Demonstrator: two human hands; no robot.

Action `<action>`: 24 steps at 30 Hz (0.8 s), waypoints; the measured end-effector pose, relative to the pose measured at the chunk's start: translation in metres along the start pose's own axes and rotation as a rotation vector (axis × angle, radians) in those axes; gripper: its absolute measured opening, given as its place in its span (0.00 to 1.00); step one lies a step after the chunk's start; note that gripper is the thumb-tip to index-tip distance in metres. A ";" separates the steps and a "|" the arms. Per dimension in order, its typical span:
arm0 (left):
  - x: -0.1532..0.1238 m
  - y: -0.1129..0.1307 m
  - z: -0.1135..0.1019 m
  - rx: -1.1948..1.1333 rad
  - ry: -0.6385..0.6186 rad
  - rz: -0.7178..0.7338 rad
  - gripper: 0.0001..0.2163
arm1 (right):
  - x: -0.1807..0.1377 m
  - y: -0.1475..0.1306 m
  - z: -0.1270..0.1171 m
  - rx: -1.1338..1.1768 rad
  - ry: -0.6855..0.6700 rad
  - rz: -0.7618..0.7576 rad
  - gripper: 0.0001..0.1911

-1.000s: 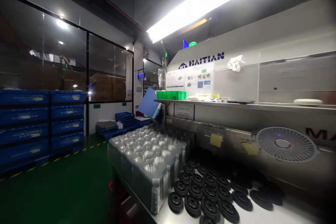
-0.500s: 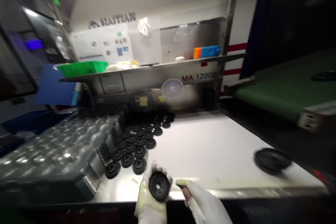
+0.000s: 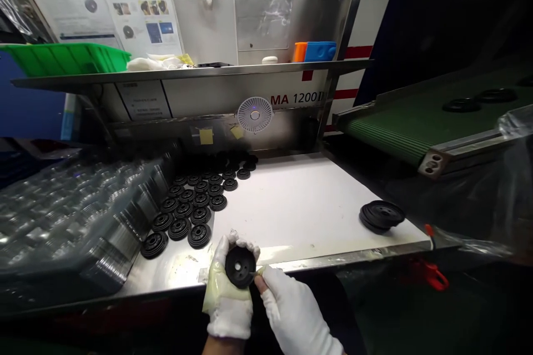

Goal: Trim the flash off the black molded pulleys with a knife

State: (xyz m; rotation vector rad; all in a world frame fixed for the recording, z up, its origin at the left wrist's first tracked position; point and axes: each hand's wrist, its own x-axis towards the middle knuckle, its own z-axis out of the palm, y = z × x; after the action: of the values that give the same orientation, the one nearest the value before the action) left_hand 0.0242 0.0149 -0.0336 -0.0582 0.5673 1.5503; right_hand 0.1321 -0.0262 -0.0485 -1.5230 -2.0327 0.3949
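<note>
In my gloved left hand (image 3: 227, 288) rests a round black grooved plastic wheel (image 3: 240, 267), tilted so its face and centre hole show. The fingers curl round its far edge, and yellowish film covers the palm and wrist. My right hand (image 3: 291, 305), in a white glove with the thumb tip bare, pinches something small and thin at the wheel's lower right rim. What it is mostly hides behind the fingers. Several similar black wheels (image 3: 199, 236) lie in rows on the white worktop (image 3: 283, 205) to the left. At the right edge sits a small stack of black wheels (image 3: 382, 215).
Stacked clear plastic trays (image 3: 104, 222) fill the left side. Across the back runs a metal shelf (image 3: 233, 70) with a green bin (image 3: 70, 59); a small fan (image 3: 255, 115) is below. A green conveyor (image 3: 400, 127) carries black wheels at right. Red-handled scissors (image 3: 435, 276) hang below the edge.
My right hand has moved in to the wheel's rim from a small gap away. My left hand still holds the wheel. The camera view has shifted down and turned right.
</note>
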 end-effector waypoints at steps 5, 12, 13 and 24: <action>0.001 -0.001 0.001 -0.074 0.025 0.011 0.03 | -0.001 -0.005 0.007 0.052 -0.020 0.008 0.13; -0.007 0.001 -0.002 0.107 -0.027 0.015 0.09 | 0.004 0.001 -0.002 0.014 0.010 0.034 0.14; -0.007 0.000 -0.002 0.094 -0.042 0.029 0.08 | 0.004 0.000 -0.002 0.002 0.015 0.034 0.14; -0.006 -0.001 0.005 -0.060 0.038 0.102 0.05 | -0.002 -0.005 0.010 0.002 0.005 0.025 0.14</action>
State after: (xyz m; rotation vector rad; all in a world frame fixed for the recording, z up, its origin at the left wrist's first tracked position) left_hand 0.0271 0.0115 -0.0277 -0.1063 0.5610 1.6686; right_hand 0.1224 -0.0283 -0.0541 -1.5483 -2.0110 0.4024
